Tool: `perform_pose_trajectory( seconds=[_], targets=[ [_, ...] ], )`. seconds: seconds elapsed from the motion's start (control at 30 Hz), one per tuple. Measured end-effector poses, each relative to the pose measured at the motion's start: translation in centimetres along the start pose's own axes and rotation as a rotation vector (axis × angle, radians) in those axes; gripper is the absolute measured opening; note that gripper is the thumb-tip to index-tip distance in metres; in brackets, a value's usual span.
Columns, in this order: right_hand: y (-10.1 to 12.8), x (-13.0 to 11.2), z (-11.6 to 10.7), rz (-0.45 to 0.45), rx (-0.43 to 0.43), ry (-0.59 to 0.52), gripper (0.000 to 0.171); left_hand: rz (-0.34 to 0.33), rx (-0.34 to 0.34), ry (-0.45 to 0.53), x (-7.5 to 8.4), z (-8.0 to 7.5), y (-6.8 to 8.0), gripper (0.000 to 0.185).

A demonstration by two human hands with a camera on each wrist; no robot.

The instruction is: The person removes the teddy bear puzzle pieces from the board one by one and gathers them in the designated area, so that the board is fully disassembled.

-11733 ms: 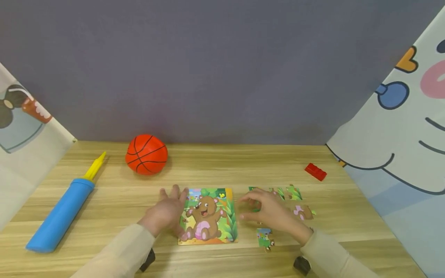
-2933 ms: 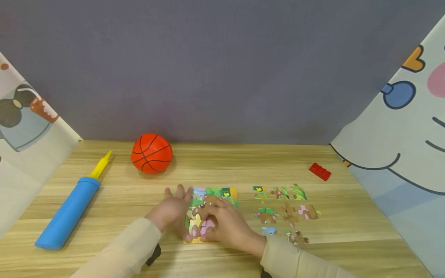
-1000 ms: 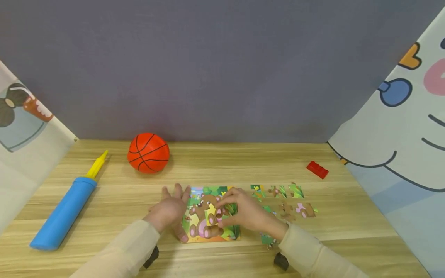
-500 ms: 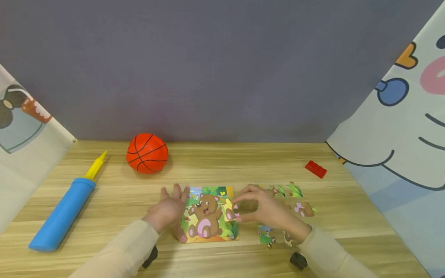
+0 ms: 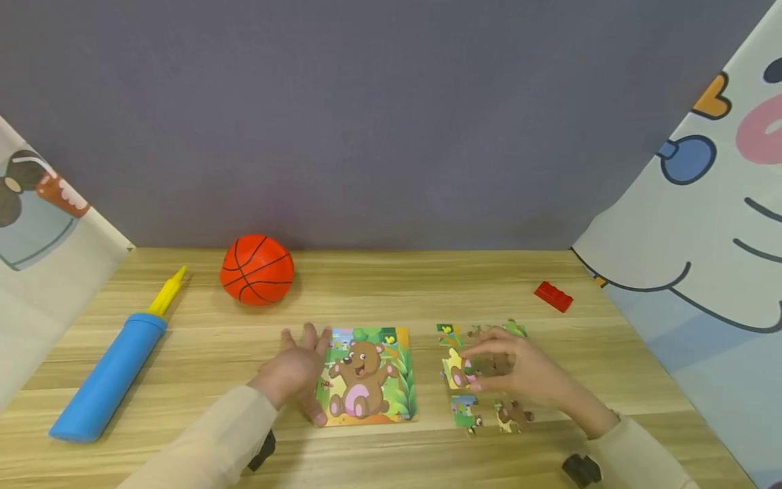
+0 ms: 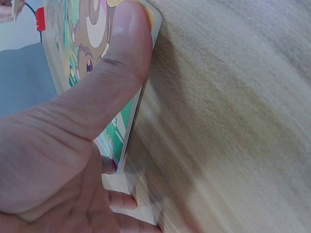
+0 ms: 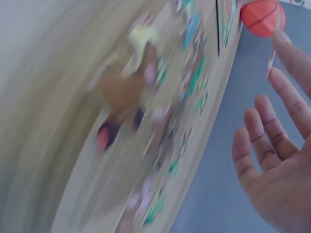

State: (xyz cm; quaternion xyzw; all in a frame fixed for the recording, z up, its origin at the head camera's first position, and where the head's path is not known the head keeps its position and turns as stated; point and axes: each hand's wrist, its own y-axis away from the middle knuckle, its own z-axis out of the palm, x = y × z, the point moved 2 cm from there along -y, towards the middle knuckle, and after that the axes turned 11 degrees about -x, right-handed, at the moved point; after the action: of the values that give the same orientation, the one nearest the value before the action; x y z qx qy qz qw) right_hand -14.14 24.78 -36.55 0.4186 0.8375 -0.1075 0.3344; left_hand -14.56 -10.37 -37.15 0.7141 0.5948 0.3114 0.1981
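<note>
A square bear picture puzzle board (image 5: 369, 373) lies on the table, its picture unbroken across the visible part. My left hand (image 5: 293, 373) rests along its left edge, fingers spread; in the left wrist view the thumb (image 6: 129, 48) presses on the board's corner. My right hand (image 5: 531, 367) pinches a jigsaw piece (image 5: 453, 370), yellow with a brown and pink bear foot, between thumb and fingers. That piece stands tilted, close over the loose jigsaw pieces (image 5: 466, 413) right of the board. Behind the hand, part of the loose pieces is hidden.
A red toy basketball (image 5: 256, 270) sits behind the board to the left. Further left lies a blue hand pump (image 5: 110, 377) with a yellow nozzle. A red toy brick (image 5: 553, 297) lies at the back right. A grey wall (image 5: 391, 136) closes the table's far side.
My right hand has carried the pinched piece from over the board rightward to the loose pieces. Earlier its fingers were down on the board. The left hand has stayed at the board's left edge.
</note>
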Motion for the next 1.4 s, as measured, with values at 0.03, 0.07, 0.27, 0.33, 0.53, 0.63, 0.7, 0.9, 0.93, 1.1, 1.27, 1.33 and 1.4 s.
perform_pose_trajectory(
  seconds=[0.03, 0.07, 0.27, 0.33, 0.53, 0.63, 0.7, 0.9, 0.93, 1.1, 1.27, 1.33, 1.4],
  targets=[
    [0.5, 0.3, -0.2, -0.004, 0.011, 0.006, 0.042, 0.0, 0.0, -0.001, 0.0, 0.0, 0.0, 0.143],
    [1.0, 0.6, -0.5, -0.006, 0.027, 0.017, 0.042, 0.0, 0.001, 0.0, 0.0, 0.0, 0.0, 0.143],
    [3.8, 2.5, -1.5, -0.02, 0.089, -0.018, 0.038, -0.002, -0.001, 0.004, 0.1, -0.1, 0.0, 0.142],
    [4.8, 3.1, -1.7, 0.005, 0.092, -0.023, 0.038, -0.003, -0.001, 0.011, 0.1, -0.1, 0.0, 0.143],
    [7.2, 4.9, -2.1, 0.041, 0.108, 0.022, 0.042, -0.003, 0.002, 0.022, 0.0, 0.0, 0.1, 0.143],
    [8.3, 6.1, -2.2, 0.022, 0.127, 0.073, 0.043, 0.0, 0.004, 0.027, 0.0, 0.0, 0.1, 0.143],
    [9.0, 6.9, -2.2, 0.036, 0.146, 0.103, 0.043, 0.001, 0.005, 0.028, 0.0, 0.0, 0.1, 0.143],
    [10.4, 9.0, -2.0, 0.073, 0.175, 0.145, 0.044, 0.004, 0.007, 0.019, 0.1, 0.0, 0.1, 0.144],
    [10.5, 9.3, -2.0, 0.073, 0.174, 0.163, 0.044, 0.005, 0.008, 0.022, 0.1, 0.0, 0.1, 0.144],
    [10.9, 10.5, -1.7, 0.082, 0.16, 0.195, 0.045, 0.004, 0.007, 0.035, 0.0, 0.1, 0.0, 0.144],
    [11.0, 10.9, -1.5, 0.038, 0.157, 0.22, 0.045, 0.0, 0.006, 0.035, 0.0, 0.1, -0.1, 0.144],
    [10.9, 10.9, -1.4, 0.014, 0.15, 0.239, 0.046, -0.001, 0.007, 0.043, 0.0, 0.1, -0.1, 0.144],
    [10.8, 10.8, -1.4, 0.004, 0.138, 0.254, 0.047, -0.001, 0.006, 0.046, 0.0, 0.2, -0.1, 0.144]
  ],
)
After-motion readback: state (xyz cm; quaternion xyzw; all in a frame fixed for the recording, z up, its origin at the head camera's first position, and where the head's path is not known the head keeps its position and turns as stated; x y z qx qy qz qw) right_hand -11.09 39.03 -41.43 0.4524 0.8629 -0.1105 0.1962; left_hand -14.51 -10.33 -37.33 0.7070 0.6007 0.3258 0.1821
